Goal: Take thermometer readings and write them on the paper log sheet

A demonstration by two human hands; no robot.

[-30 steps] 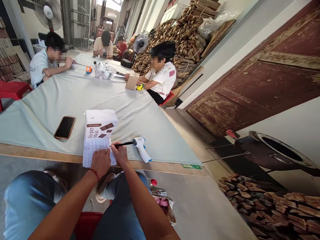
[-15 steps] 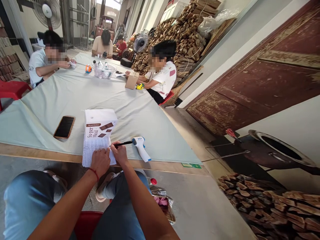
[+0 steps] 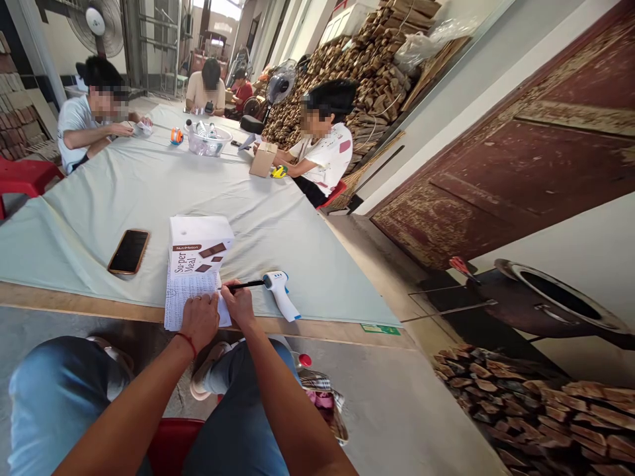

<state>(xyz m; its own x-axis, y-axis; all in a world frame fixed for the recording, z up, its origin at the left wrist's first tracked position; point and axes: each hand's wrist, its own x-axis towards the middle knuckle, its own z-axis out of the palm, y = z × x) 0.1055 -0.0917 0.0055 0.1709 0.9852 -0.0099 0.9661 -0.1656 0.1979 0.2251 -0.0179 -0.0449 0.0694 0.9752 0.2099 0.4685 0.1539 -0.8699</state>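
My right hand (image 3: 239, 305) is closed around a black pen (image 3: 247, 285), its tip end over the right side of a sheet of paper (image 3: 183, 297) covered in handwriting. Flat on that same sheet lies my left hand (image 3: 200, 314), fingers stretched out. Just beyond the writing stands a white box (image 3: 201, 244) printed "Super Meal" with chocolate pictures. A white and blue infrared thermometer (image 3: 282, 295) rests to the right of the pen. Over on the left is a dark-screened phone (image 3: 129, 252) in an orange-brown case.
On the cloth-covered table (image 3: 297, 264) farther off are a clear basket of bottles (image 3: 208, 142), an orange tape roll (image 3: 176, 136), a cardboard box (image 3: 262, 160) and a yellow tape measure (image 3: 279, 172). Several people sit around it. Firewood (image 3: 540, 403) is stacked at right.
Both hands keep nearly the same place on the paper. The person at the right has raised the paper in their hands slightly. The view has shifted a little.
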